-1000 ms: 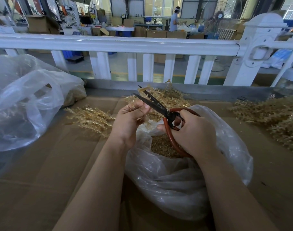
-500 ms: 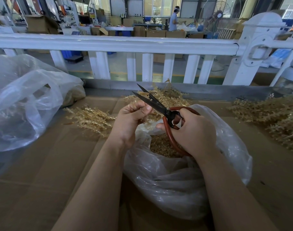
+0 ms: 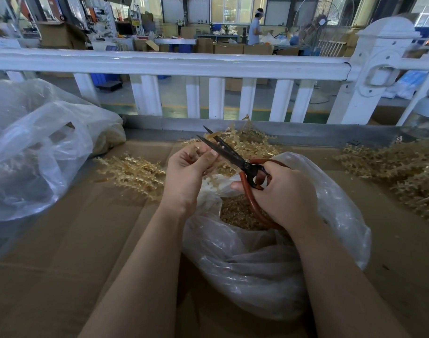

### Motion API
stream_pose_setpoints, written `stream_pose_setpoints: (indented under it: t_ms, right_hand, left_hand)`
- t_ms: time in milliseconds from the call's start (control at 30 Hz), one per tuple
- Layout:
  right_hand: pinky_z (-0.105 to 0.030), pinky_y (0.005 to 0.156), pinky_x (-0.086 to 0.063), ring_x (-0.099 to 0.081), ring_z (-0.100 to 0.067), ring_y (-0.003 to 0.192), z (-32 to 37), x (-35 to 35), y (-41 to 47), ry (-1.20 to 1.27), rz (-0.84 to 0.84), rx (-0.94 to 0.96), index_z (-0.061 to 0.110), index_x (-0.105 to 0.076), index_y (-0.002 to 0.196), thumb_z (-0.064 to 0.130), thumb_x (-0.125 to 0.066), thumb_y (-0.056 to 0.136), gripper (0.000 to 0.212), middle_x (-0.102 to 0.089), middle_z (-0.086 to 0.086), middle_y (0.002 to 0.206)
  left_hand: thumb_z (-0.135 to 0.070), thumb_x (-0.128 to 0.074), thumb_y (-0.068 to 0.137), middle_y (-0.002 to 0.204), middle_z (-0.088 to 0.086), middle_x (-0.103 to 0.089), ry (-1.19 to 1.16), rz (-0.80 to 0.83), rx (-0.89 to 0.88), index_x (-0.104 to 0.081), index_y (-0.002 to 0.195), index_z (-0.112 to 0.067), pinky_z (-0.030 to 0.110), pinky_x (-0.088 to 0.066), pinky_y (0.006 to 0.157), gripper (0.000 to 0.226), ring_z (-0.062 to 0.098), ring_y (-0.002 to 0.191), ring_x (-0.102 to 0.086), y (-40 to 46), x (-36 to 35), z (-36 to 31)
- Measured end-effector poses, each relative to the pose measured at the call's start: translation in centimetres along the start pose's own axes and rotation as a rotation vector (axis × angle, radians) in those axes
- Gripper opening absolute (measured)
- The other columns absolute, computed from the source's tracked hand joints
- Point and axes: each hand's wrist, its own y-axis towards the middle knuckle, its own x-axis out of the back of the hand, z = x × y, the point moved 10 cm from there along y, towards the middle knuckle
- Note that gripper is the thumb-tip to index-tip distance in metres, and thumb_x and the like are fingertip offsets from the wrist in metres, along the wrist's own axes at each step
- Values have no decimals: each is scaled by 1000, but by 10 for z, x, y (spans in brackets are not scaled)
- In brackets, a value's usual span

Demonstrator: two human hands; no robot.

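Note:
My right hand (image 3: 281, 193) grips the red-brown loop handles of black-bladed scissors (image 3: 229, 153), blades parted and pointing up-left. My left hand (image 3: 189, 172) pinches a thin golden plastic sprig (image 3: 209, 178) right at the blades. Both hands hover over an open clear plastic bag (image 3: 269, 264) that holds small golden cut pieces (image 3: 235, 212). More golden sprigs lie in a heap (image 3: 247, 142) just behind the hands.
Sprig piles lie at the left (image 3: 133, 174) and far right (image 3: 403, 172) on the cardboard-covered table (image 3: 74, 252). A large clear bag (image 3: 33, 147) sits at the left. A white railing (image 3: 169, 64) borders the far edge; a person (image 3: 256, 26) works far behind.
The scissor blades have opened slightly wider and shifted a little; my left hand has fed the sprig between them. Both hands stay over the bag.

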Motion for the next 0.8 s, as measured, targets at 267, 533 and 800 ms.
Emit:
stream_pose_setpoints:
  t_ms: [267,533,800]
  right_hand:
    - [-12,52,-37,-50,2,58,1,0,0,-44,15,6,27,-66,86,89,-47,73,66,-62,17,70]
    - [-13,50,-30,-45,7,58,5,9,-1,-15,-39,5,26,-60,78,93,-37,68,71,-51,20,65]
    - [-12,50,-34,-47,5,54,2,3,-1,2,-39,20,25,-59,73,93,-39,70,71,-52,20,60]
  left_hand:
    - [4,-60,91,83,0,-73,30,40,-6,-63,88,1,21,-54,78,5,11,79,-69,2,1,5]
    - [3,-60,91,84,-1,-73,52,100,1,-70,86,-10,26,-54,81,17,12,83,-68,0,-10,2]
    - [2,-57,93,75,-3,-67,26,90,59,-63,82,-7,23,-52,78,16,8,74,-63,-2,-13,5]
